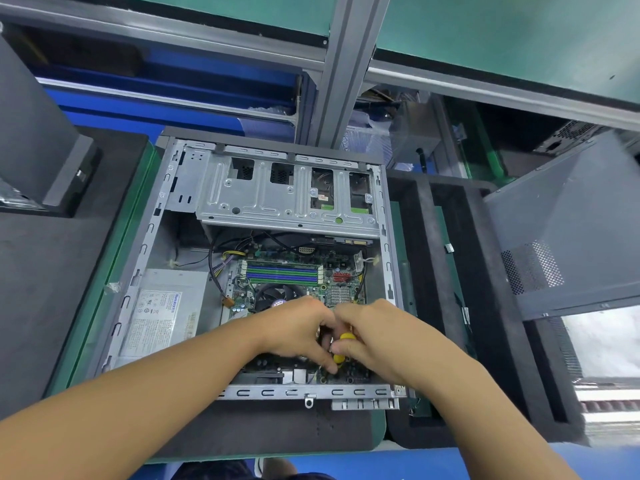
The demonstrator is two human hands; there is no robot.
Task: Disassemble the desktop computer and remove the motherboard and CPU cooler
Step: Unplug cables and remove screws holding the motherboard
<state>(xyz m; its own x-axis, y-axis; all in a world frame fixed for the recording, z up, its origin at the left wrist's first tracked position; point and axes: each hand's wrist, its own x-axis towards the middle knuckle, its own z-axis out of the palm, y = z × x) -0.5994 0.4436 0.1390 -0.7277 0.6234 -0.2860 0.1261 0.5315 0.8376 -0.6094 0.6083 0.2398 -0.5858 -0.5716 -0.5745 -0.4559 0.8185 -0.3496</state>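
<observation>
Head view: the opened computer case (pixel 138 271) lies flat on the tabletop (pixel 90 323) near its front edge, with the motherboard (pixel 298 268) and CPU cooler (pixel 273 296) inside. 2 hands meet over the board's near part. The right hand (pixel 377 336) has its fingers clamped on a yellow screwdriver (pixel 346 337). The left hand (pixel 294 332) has its fingers curled beside it, grip unclear.

A green tabletop (pixel 97 306) carries dark grey foam pads (pixel 41 289). At its far edge a grey aluminium post (pixel 346 81) rises to a green shelf (pixel 502 29) overhead. Evenly lit.

Right hand (pixel 381 337) round yellow screwdriver (pixel 340 357)
</observation>
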